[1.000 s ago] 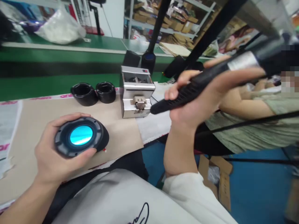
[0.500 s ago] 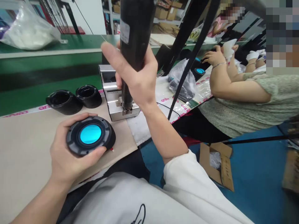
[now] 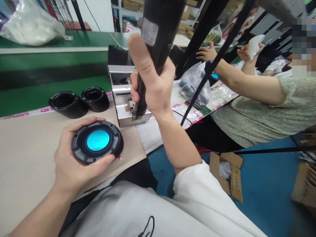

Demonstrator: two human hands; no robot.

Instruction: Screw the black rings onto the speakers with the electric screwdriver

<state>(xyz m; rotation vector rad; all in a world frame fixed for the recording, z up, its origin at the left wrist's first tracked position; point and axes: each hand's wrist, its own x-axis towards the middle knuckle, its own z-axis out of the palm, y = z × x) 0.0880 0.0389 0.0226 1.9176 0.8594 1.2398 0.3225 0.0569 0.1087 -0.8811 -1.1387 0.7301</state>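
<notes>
My left hand [image 3: 74,158] is wrapped round a black round housing [image 3: 117,138] with a bright blue disc [image 3: 98,140] facing up, above a beige board [image 3: 32,158]. In my right hand [image 3: 159,89] is a black cylindrical power tool [image 3: 160,36], held upright and slightly tilted. The tool's lower tip is at the front edge of a silver metal device [image 3: 120,89]; whether the two touch is hard to tell. Two black ring-shaped housings [image 3: 69,104] stand side by side behind my left hand.
A plastic bag [image 3: 32,24] lies on the green ledge [image 3: 84,41]. Right of the device are a bag of dark parts [image 3: 196,85] and a black strap [image 3: 197,95]. A person [image 3: 261,112] works at the right; an open carton [image 3: 228,174] sits on the floor.
My right hand and the tool have shifted slightly right, and the tool leans more. The other person's near arm has reached out forward to the left. My left hand still grips the housing.
</notes>
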